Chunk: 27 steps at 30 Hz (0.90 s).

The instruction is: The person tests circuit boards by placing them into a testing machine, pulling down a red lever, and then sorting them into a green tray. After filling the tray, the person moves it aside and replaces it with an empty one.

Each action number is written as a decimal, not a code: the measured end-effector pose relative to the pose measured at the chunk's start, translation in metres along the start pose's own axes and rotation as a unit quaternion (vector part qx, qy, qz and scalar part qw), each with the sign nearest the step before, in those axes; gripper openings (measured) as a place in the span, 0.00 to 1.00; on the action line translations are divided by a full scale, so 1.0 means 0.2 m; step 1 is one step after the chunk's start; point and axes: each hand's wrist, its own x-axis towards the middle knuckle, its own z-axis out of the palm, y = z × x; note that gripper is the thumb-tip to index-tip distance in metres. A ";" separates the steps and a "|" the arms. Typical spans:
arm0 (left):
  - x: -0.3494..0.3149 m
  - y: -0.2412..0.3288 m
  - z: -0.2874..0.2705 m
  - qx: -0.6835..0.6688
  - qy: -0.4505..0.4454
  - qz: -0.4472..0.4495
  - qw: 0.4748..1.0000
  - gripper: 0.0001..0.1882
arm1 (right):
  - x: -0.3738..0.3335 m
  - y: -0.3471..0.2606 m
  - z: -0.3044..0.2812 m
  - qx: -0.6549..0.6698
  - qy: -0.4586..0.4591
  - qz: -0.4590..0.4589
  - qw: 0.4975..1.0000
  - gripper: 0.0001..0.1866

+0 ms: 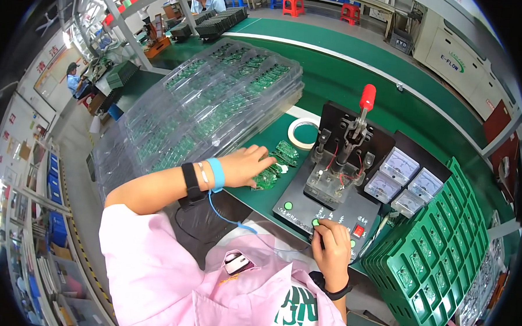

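Note:
My left hand [246, 166] reaches over a small pile of green circuit boards [266, 179], its fingers bent down around a board at the near side. Another green board [287, 153] lies just beyond the fingertips. My right hand [332, 247] is at the front panel of a black test fixture [297, 202], its fingers curled together beside a green button [315, 222]; whatever they grip is hidden beneath them. On the fixture stands a toggle clamp with a red handle [367, 98], upright above a clear block [327, 186]. A blue wrist strap [216, 174] with a cord circles my left wrist.
Clear plastic trays [187, 119] of circuit boards are stacked on the left. A roll of tape [303, 133] lies behind the boards. Panel meters [399, 164] stand right of the clamp, with stacked green trays [408, 268] beyond. A red switch [359, 231] sits near my right hand.

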 end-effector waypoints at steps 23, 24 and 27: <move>-0.30 -1.57 -0.70 0.494 -0.144 -0.215 0.830 0.08 | 0.02 -0.07 0.01 -0.012 0.026 0.059 0.998 0.08; -0.27 -1.58 -0.66 0.496 -0.141 -0.207 0.832 0.08 | 0.02 -0.06 0.01 -0.018 0.033 0.060 0.997 0.09; -0.26 -1.64 -0.58 0.487 -0.206 -0.175 0.830 0.14 | 0.04 -0.06 0.01 -0.024 0.049 0.059 0.997 0.10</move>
